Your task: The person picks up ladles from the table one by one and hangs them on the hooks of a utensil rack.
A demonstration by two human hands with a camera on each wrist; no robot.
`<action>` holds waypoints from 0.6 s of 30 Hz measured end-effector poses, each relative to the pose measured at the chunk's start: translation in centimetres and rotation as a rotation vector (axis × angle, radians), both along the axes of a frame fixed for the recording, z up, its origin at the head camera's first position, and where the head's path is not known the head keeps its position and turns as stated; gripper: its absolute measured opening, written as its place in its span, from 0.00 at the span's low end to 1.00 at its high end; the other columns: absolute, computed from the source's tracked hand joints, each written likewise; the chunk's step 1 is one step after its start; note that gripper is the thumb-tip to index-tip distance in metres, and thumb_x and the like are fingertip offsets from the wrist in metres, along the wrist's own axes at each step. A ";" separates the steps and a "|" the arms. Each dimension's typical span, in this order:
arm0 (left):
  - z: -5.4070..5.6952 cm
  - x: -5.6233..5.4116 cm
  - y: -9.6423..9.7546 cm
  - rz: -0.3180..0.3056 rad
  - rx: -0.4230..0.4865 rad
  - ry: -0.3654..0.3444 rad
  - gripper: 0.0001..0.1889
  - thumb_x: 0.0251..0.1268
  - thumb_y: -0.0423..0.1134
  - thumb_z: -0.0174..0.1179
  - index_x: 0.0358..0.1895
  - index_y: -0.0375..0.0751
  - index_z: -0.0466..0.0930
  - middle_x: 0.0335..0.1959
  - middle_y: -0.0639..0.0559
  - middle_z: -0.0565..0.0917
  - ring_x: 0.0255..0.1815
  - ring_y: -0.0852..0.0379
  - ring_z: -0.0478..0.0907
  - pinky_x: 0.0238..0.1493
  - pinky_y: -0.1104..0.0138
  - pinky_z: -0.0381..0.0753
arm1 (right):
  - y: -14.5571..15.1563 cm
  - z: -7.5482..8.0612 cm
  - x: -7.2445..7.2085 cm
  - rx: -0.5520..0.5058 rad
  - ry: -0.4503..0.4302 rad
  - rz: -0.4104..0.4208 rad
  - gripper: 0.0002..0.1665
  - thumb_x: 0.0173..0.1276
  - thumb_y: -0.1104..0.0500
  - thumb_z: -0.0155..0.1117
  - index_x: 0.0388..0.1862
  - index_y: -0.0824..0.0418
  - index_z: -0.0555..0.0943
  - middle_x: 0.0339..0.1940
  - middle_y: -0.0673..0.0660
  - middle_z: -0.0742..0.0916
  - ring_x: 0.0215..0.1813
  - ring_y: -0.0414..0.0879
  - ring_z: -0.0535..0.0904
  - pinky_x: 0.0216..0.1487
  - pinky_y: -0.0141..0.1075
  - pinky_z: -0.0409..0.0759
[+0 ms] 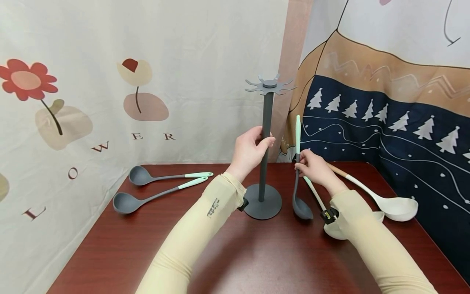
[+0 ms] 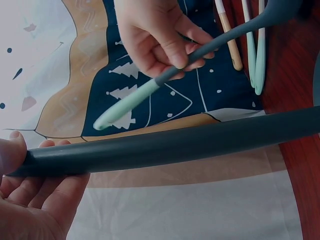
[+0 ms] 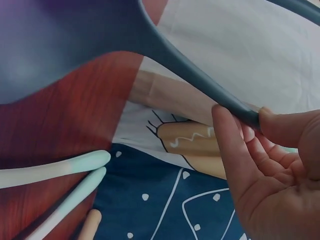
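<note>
A dark grey utensil stand (image 1: 268,110) rises from a round base, with a ring of hooks on top. My left hand (image 1: 251,150) grips its post partway up; in the left wrist view the fingers and thumb (image 2: 11,152) wrap the post. To the right of the stand, my right hand (image 1: 316,170) pinches a grey ladle (image 1: 302,209) on the shaft just below its mint handle. This ladle stands nearly upright, handle up and bowl down near the tabletop; whether the bowl touches is unclear. The right wrist view shows its shaft (image 3: 195,70) between thumb and fingers.
Two grey ladles with mint handles, one behind (image 1: 139,175) and one in front (image 1: 126,203), lie on the left of the table (image 1: 227,253). At right lie a white ladle (image 1: 398,208) with a wooden handle and a pale utensil (image 1: 334,232), partly hidden by my right forearm.
</note>
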State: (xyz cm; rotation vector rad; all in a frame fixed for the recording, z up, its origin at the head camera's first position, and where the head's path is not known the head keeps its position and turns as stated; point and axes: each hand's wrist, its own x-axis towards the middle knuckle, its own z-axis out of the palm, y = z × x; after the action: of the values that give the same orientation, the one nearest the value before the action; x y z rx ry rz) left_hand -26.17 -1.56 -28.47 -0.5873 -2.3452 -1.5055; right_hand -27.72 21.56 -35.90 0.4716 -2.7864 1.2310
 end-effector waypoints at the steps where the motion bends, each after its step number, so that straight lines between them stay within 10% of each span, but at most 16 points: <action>1: 0.0 0.0 0.0 0.000 0.001 -0.001 0.05 0.70 0.41 0.63 0.42 0.44 0.82 0.32 0.56 0.86 0.34 0.60 0.81 0.35 0.63 0.78 | 0.0 0.1 0.0 -0.002 0.008 -0.004 0.11 0.73 0.69 0.56 0.49 0.74 0.67 0.40 0.70 0.81 0.39 0.63 0.85 0.40 0.47 0.85; 18: -0.1 -0.1 0.0 0.004 -0.003 -0.012 0.05 0.70 0.42 0.63 0.42 0.46 0.82 0.33 0.55 0.87 0.34 0.60 0.80 0.35 0.62 0.78 | -0.2 3.0 0.7 0.016 0.191 -0.106 0.13 0.72 0.67 0.60 0.51 0.71 0.72 0.42 0.68 0.81 0.40 0.60 0.85 0.45 0.51 0.83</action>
State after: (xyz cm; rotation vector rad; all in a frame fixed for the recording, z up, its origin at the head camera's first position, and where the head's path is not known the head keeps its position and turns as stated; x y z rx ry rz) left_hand -26.22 -1.56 -28.54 -0.5758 -2.3569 -1.5088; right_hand -26.98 21.39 -32.88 0.4127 -2.6264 1.0820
